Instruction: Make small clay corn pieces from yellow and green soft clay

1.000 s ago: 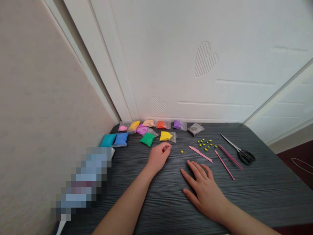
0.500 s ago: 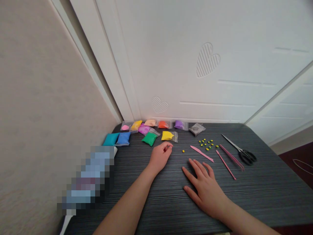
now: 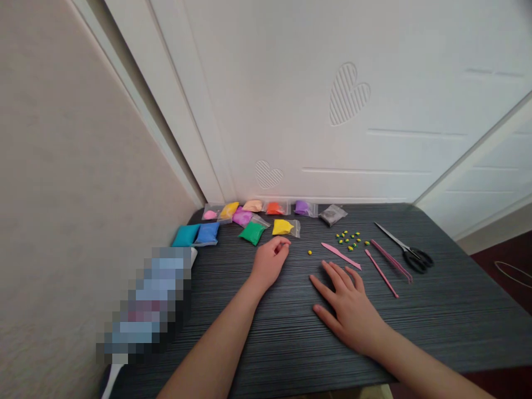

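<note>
My left hand [image 3: 269, 260] is closed in a pinch beside the yellow clay bag; whatever its fingers may hold is hidden. Its forearm reaches in from the bottom. My right hand [image 3: 349, 310] lies palm down over the dark table, fingers spread, holding nothing. Between and beyond the hands rests a tiny yellow clay ball [image 3: 310, 252]. A pink modelling knife [image 3: 341, 256] lies just past my right fingertips. Farther right are several small yellow-and-green clay pieces [image 3: 350, 248], a thin pink modelling stick [image 3: 381, 273] and pink tweezers [image 3: 391, 261].
Black-handled scissors [image 3: 417, 259] lie at the right. Along the back sit several bags of coloured clay, including green [image 3: 252, 233], yellow [image 3: 282, 226], purple [image 3: 303, 208] and blue [image 3: 207, 233]. A blurred-out object [image 3: 149, 302] stands left on the dark table [image 3: 286, 354].
The view has tilted a little, so the table's things appear slightly higher and farther left. My right hand has edged slightly forward; my left hand keeps its pinch.
</note>
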`<state>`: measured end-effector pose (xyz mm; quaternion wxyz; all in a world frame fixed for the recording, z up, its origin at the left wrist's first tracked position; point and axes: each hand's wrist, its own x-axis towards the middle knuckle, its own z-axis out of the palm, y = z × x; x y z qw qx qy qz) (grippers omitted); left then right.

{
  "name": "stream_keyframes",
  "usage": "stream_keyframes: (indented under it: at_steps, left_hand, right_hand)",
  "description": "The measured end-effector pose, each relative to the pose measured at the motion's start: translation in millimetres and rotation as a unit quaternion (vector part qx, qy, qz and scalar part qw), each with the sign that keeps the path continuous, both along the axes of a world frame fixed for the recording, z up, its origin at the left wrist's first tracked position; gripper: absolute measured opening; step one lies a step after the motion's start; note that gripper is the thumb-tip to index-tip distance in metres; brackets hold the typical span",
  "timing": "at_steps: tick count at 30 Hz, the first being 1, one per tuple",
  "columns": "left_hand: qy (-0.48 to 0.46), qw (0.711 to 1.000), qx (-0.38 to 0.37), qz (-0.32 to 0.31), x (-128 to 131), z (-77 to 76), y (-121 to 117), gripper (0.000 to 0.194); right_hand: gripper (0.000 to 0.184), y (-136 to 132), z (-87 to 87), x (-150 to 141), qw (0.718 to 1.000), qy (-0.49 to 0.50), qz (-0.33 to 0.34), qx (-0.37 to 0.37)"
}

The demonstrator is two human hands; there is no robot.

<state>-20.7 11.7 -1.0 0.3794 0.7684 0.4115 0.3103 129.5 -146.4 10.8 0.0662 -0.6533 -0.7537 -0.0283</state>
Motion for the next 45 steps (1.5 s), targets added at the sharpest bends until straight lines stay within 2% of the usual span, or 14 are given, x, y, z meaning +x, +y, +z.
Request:
stream_keyframes:
  at_steps: [4,11,19,26,35,42,45]
  left_hand:
    - [0.004,1.0,0.003,-0.004,1,-1.9,2,0.022]
    - [0.003,1.0,0.008,-0.007,0,-4.0,0,0.024]
    - [0.003,1.0,0.01,-0.005,1,-3.9,2,0.023]
    - [-0.004,1.0,0.001,-0.008,0,-4.4,2,0.023]
    - [-0.005,1.0,-0.005,-0.006,1,-4.1,3,0.022]
    - [-0.002,1.0,0.003,-0.004,0,-3.1,2,0.022]
    - [-0.003,1.0,0.003,-0.003,0,-2.7,2,0.022]
  right_hand:
    - [0.049,-5,0.2,0,1.0,0.003,-0.004,-0.022]
    - [0.051,24,1.8,-5,1.0,0.019,-0.012,-0.003]
    - [0.049,-2,1.1,-3,0.999,0.023,-0.001,-0.023]
    - [0.051,24,1.9,-6,0.999,0.035,-0.019,-0.019]
    - [0.05,-4,3.4,3,0.999,0.025,-0.002,-0.045]
    - [0.052,24,2.9,-5,0.998,0.047,-0.021,-0.023]
    - [0.052,21,4.1,-5,0.999,0.046,-0.018,-0.018]
